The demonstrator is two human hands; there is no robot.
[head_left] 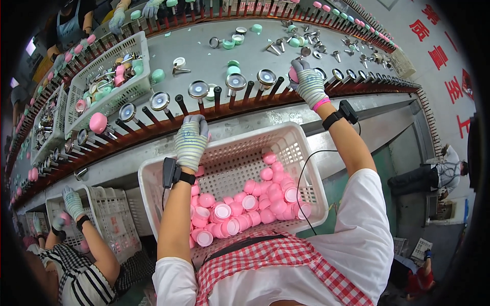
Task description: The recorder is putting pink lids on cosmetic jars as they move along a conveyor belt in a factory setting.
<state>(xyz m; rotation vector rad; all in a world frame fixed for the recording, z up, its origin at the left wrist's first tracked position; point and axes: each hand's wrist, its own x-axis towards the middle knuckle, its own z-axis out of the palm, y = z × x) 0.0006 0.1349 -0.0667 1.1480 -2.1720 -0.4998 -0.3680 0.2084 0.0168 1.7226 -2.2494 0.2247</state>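
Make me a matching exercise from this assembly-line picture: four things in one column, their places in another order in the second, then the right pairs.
Things:
1. right hand
2. left hand
3. pink caps
4. white basket of mixed parts

Places:
A. piled inside the white basket in front of the person
B. on the grey table, upper left
C. at the row of black pegs, holding something pink
D. at the far rim of the near basket

Pairs: 1-C, 2-D, 3-A, 4-B

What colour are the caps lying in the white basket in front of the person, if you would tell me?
The caps in the white basket are pink, clearest in the head view.
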